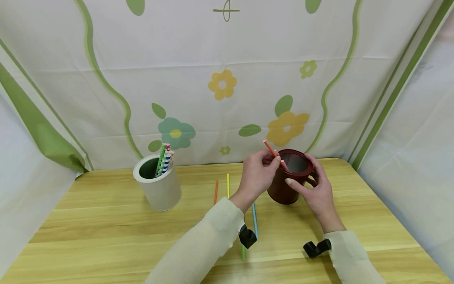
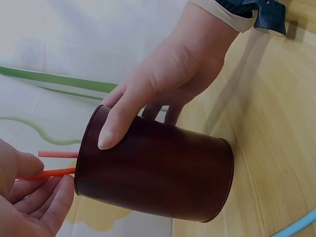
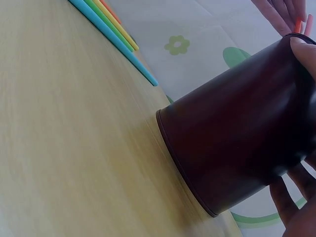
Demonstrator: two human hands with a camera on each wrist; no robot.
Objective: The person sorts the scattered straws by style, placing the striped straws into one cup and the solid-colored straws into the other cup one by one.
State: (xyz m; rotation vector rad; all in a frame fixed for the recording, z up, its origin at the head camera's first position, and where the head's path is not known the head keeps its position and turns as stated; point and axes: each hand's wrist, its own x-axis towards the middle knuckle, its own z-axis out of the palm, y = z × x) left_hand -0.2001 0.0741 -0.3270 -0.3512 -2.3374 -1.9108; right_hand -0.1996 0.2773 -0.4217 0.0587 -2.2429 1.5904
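Observation:
Between its thumb and fingers my left hand [image 1: 257, 173] pinches an orange straw [image 1: 269, 147]. In the left wrist view the straw's lower end passes behind the rim of a dark red-brown mug [image 2: 158, 170]. A pink straw [image 2: 58, 154] stands in the mug beside the orange one, leaning on the rim. My right hand [image 1: 317, 193] grips the mug around its upper side, thumb on the near wall and fingers past the handle [image 1: 313, 179]. The mug stands upright on the table in the head view.
A white cup [image 1: 161, 193] at the left holds several patterned straws [image 1: 164, 161]. On the wooden table [image 1: 106, 244] lie an orange straw [image 1: 216, 191], a yellow one [image 1: 228, 184], a blue one [image 1: 255, 221] and a green one [image 1: 243, 252], partly under my left arm. A flowered curtain [image 1: 198, 47] hangs behind.

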